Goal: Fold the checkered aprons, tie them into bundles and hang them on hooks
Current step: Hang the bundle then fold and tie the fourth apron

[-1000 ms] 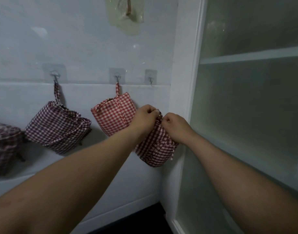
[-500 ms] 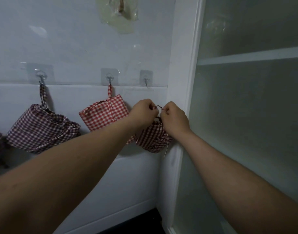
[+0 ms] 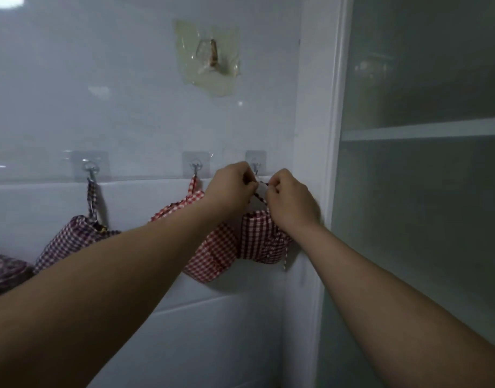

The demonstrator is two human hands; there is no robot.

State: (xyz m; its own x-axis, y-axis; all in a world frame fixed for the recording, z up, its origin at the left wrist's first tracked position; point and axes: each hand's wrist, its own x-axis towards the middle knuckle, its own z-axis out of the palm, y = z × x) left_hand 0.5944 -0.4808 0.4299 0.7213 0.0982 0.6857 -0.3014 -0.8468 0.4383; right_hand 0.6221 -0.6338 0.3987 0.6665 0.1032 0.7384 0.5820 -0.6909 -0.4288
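A dark red checkered apron bundle (image 3: 257,238) hangs below my two hands, close to the wall corner. My left hand (image 3: 231,186) and my right hand (image 3: 289,196) each pinch its thin checkered strap loop (image 3: 261,196) and hold it right under the rightmost adhesive hook (image 3: 255,163). A lighter red checkered bundle (image 3: 212,253) hangs by its strap from the middle hook (image 3: 196,165), partly behind my left forearm. A purple checkered bundle (image 3: 72,239) hangs from the left hook (image 3: 90,167).
Another dark checkered bundle (image 3: 4,271) shows at the far left edge. An older taped hook (image 3: 211,56) sits higher on the white wall. A white frame and frosted glass cabinet door (image 3: 422,191) stand immediately to the right.
Both hands have lifted the dark red bundle from below the hooks up to the rightmost hook. The view has tilted upward.
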